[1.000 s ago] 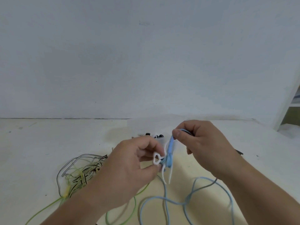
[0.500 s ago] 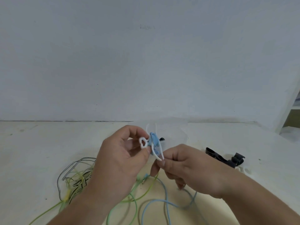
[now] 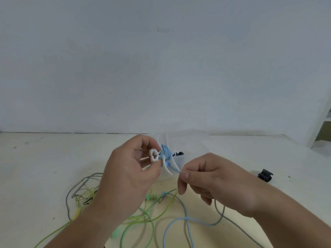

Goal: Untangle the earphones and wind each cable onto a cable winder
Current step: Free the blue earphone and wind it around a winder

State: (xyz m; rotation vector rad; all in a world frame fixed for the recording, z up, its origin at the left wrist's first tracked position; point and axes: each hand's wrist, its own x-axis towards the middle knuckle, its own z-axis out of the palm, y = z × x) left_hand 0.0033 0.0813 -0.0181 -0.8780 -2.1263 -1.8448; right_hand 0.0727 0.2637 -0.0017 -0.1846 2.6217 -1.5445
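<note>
My left hand (image 3: pixel 125 178) pinches a white cable winder (image 3: pixel 154 155) by its heart-shaped end, held up over the table. Several turns of the blue earphone cable (image 3: pixel 186 219) sit wound around the winder's middle. My right hand (image 3: pixel 213 179) pinches that blue cable just below and right of the winder; the loose remainder trails down to the table in loops. A green earphone cable (image 3: pixel 152 212) lies on the table under my hands. Left of it is a tangle of yellow-green and black-and-white cables (image 3: pixel 82 194).
A small white box (image 3: pixel 179 159) holding dark pieces stands behind the winder. A black cable winder (image 3: pixel 265 175) lies on the table at the right. A plain wall (image 3: pixel 161 68) rises behind the table; a white shelf edge (image 3: pixel 320 120) shows at far right.
My right hand swung from above the winder down and around to its lower right, laying another turn of blue cable on. My left hand lifted the winder slightly.
</note>
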